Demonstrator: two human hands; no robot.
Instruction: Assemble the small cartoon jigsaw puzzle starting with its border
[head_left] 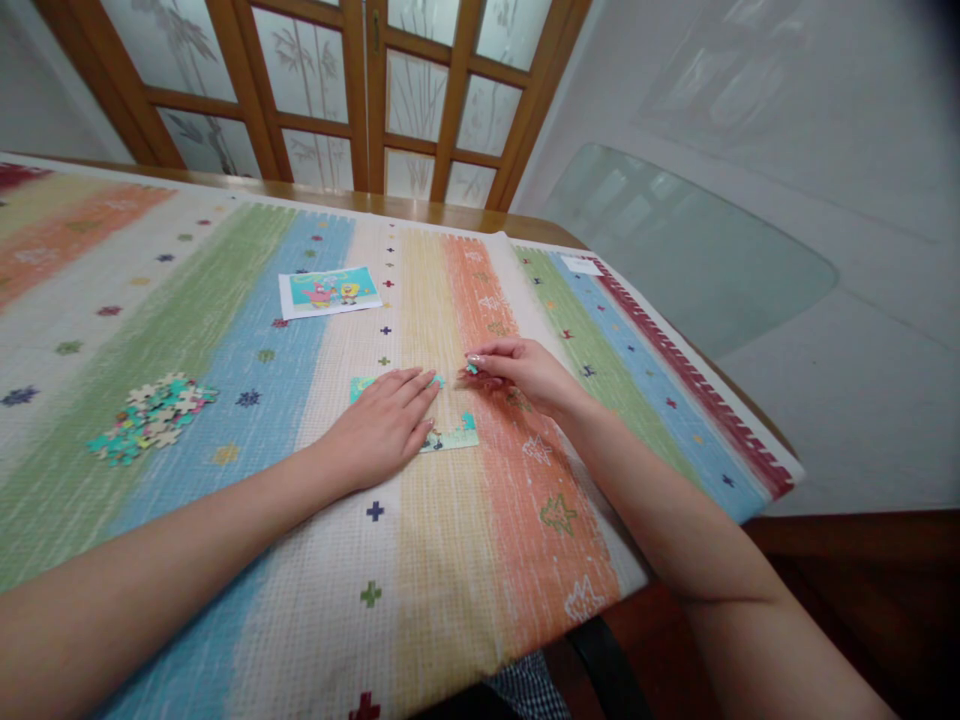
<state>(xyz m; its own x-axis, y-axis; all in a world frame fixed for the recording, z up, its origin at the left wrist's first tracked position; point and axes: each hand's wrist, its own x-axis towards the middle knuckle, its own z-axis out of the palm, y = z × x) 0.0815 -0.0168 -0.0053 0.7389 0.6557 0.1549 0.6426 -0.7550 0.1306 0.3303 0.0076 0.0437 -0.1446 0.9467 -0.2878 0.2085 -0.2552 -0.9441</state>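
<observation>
My left hand (386,425) lies flat, fingers stretched out, over a partly assembled jigsaw puzzle (457,437). Much of the puzzle is hidden beneath that hand; a teal corner and the lower right edge show around it. Just to the right, my right hand (517,370) pinches a small teal puzzle piece (472,368) between thumb and fingers, a little apart from the puzzle. Farther left, a heap of loose puzzle pieces (154,415) in teal, pink and cream rests on the cloth.
A cartoon picture card (331,292) lies beyond my hands. The striped tablecloth (435,560) covers the table, with a small white paper (582,265) near the far right edge. Wooden glass-paned doors (367,100) stand behind, and a pale wall (847,400) rises on the right.
</observation>
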